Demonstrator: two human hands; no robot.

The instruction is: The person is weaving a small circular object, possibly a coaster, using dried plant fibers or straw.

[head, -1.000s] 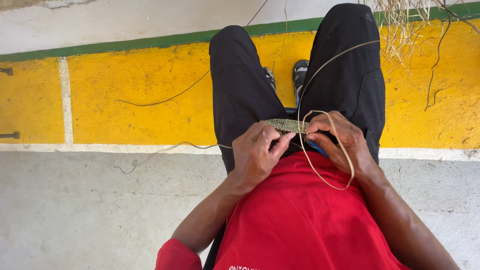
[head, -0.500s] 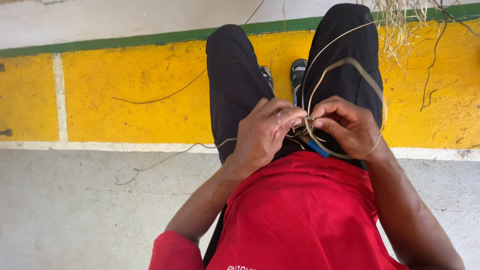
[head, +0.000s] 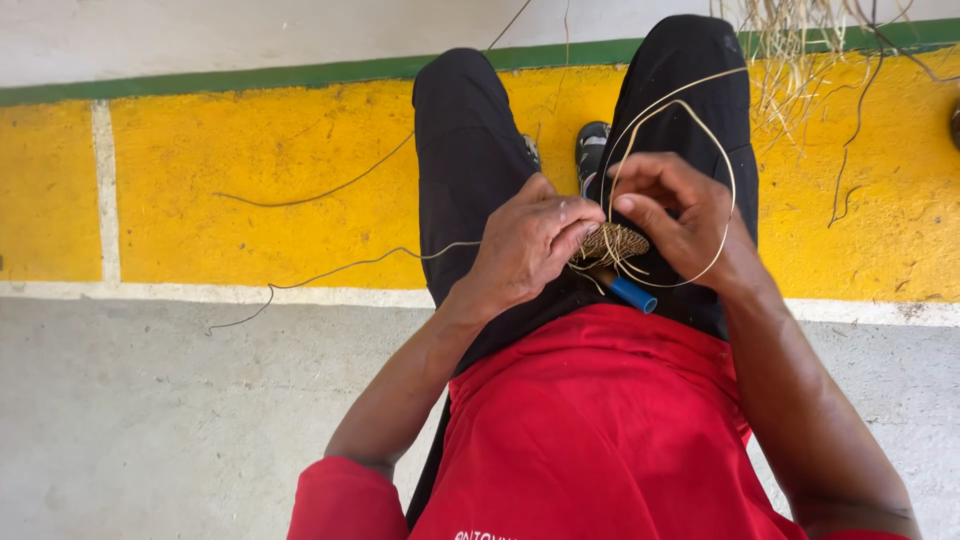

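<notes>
Straw-coloured fibre makes up the small woven piece (head: 612,242) that sits over the person's lap, between the two hands and just above a blue-capped tool (head: 630,293) lying across the thigh. The left hand (head: 525,245) wraps over the near edge of the weaving, fingers (head: 575,222) curled down and pinched onto it, seemingly to keep the coil steady while the strand is worked. The right hand (head: 675,215) comes in from the other side with thumb and forefinger closed on a thin pale strand (head: 700,120), which arcs up in a wide loop over the black trouser leg (head: 690,100) and back down below the wrist (the slack probably keeps it from kinking). Both forearms angle inward from the red shirt (head: 600,430), wrists bent so the palms face each other across the work. A second loose strand (head: 340,268) trails left from the weaving over the yellow painted kerb (head: 250,190) to the grey concrete floor (head: 150,420). A bundle of dry straw (head: 800,50) hangs at the upper right, well apart from the hands, and a dark sandal (head: 590,145) shows between the knees.
</notes>
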